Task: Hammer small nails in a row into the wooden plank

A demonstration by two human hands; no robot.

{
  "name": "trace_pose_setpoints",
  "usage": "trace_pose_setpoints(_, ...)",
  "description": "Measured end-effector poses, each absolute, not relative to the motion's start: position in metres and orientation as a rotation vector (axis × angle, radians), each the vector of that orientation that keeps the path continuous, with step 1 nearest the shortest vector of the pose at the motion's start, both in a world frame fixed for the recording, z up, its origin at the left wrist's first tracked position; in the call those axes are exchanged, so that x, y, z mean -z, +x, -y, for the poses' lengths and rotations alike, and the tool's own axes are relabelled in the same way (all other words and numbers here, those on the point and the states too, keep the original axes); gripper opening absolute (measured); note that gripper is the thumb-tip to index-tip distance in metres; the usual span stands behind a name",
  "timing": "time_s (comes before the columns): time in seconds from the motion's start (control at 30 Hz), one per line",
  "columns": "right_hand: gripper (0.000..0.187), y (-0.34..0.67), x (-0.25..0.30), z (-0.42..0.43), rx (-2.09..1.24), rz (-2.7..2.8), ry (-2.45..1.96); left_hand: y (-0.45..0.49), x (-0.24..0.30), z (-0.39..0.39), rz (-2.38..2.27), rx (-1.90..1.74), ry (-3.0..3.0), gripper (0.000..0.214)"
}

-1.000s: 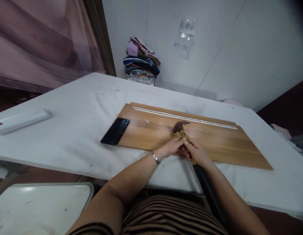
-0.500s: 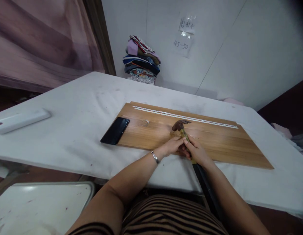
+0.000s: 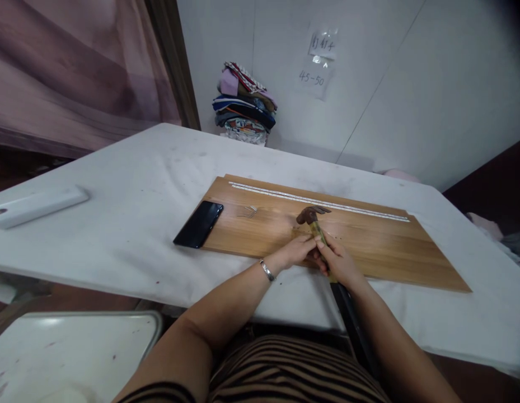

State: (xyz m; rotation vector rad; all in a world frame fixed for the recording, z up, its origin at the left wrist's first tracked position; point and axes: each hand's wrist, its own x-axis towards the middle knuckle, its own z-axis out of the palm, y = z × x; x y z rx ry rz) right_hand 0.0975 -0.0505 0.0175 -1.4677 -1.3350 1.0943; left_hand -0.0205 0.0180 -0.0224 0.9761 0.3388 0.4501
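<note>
A: From my end, with the clock centred on the hammer head, what do you have at nine?

B: Far out on the table (image 3: 129, 184), under its creased white cloth, I have a long, smooth white piece (image 3: 39, 208) with an oval hole. A glossy white seat (image 3: 75, 358) with rounded corners sits at eight. Closer, towards nine, a flat black phone (image 3: 198, 225) overhangs the board's edge. Just beside it I see a few thin, shiny nails (image 3: 249, 211). At eleven, soft folded fabrics (image 3: 245, 106) are stacked.

A: And the hands?

B: My left hand (image 3: 299, 252) is between six and seven, below a shiny metal bracelet (image 3: 267, 270). It meets the handle, but its fingers are tucked away, so I can't tell how firmly it grips. The hammer (image 3: 313, 215) has a rusty-brown curved claw, a worn yellowish neck and a black lower handle. Its head is over the board; I can't tell whether it touches. At five, my right hand (image 3: 341, 262) is wrapped round the handle.

A: What's beyond?

B: Two slim, white, printed strips (image 3: 321, 200) run from ten to three along the smooth, grained wooden board (image 3: 394, 246), whose near corner points to four.
</note>
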Motion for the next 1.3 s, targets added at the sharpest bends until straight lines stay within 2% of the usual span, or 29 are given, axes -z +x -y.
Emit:
trace_pose_setpoints(0.33,0.032,0.0962,-0.0187,0.05,-1.086,1.328,-1.486,-0.0203,0.0236,-0.0182,-0.367,-0.479,0.982,0.045)
trace_pose_setpoints(1.3,0.032,0.0976,-0.0181,0.0504,-1.12,1.32,-1.496,-0.0205,0.0221,-0.0175,-0.382,-0.49,0.991,0.048)
